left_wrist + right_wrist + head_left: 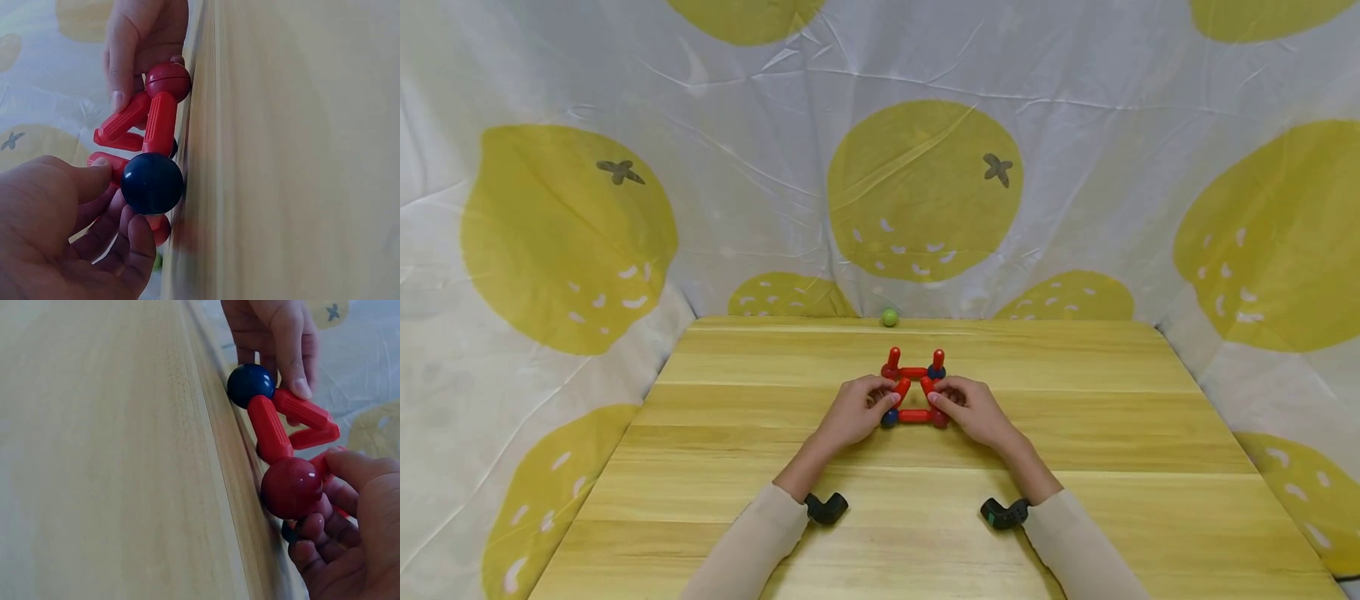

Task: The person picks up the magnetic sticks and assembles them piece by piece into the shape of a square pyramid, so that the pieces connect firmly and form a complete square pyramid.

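A frame of red rods and balls stands on the wooden table [880, 492]. Its near side is a red rod [914, 416] between a dark blue ball [152, 183] on the left and a dark red ball [292, 487] on the right. My left hand [857, 410] pinches the raised rod [902, 388] on that blue ball, with other fingers close under the ball. Opposite it, my right hand [976, 410] pinches the raised rod [928, 387] on the red ball. Both raised rods lean inward. Farther back, two more rods [938, 358] stand up from a far pair of balls.
A small green ball [890, 317] lies near the table's back edge. Behind the table hangs a white cloth [760, 167] printed with yellow fruit. Black wrist devices [827, 509] sit at both sleeve cuffs.
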The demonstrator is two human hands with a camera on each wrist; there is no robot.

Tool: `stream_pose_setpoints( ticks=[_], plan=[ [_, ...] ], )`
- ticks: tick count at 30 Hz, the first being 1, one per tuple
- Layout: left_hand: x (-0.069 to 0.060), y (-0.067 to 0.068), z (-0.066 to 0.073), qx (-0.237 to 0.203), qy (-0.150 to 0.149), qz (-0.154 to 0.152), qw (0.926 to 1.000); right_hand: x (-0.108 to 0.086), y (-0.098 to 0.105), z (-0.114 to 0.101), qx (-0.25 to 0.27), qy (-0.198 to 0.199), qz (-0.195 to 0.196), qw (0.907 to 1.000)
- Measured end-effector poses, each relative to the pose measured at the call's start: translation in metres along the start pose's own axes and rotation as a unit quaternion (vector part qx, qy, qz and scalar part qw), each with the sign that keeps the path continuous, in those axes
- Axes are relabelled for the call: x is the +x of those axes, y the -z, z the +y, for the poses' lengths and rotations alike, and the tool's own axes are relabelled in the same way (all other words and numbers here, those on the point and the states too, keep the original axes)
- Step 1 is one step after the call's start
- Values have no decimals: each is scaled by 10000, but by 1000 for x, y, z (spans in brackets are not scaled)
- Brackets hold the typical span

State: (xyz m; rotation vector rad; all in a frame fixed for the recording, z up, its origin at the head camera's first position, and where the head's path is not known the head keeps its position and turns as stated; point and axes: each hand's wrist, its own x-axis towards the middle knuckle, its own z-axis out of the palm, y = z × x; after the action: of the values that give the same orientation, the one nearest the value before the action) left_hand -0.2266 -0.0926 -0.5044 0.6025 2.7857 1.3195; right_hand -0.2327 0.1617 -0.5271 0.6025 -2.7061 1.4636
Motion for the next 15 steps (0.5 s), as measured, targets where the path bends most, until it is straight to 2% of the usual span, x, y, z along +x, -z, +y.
stream_pose_setpoints(
  ticks=[3,6,10,12,15],
  plan=[
    [1,2,-3,-40,-79,-77,9999,-2,2,-2,26,-113,33,9999],
    [2,7,-7,-183,-174,-114,9996,-3,7,-3,161,-158,230,9995],
    [5,18,-14,-183,-168,-71,9997,-1,16,0,148,41,504,9986],
    [6,22,-16,14,-64,-121,9999,0,19,2,68,154,404,9990],
    [8,23,-19,221,96,-427,9988,3,19,4,-18,247,34,9997]
  ],
)
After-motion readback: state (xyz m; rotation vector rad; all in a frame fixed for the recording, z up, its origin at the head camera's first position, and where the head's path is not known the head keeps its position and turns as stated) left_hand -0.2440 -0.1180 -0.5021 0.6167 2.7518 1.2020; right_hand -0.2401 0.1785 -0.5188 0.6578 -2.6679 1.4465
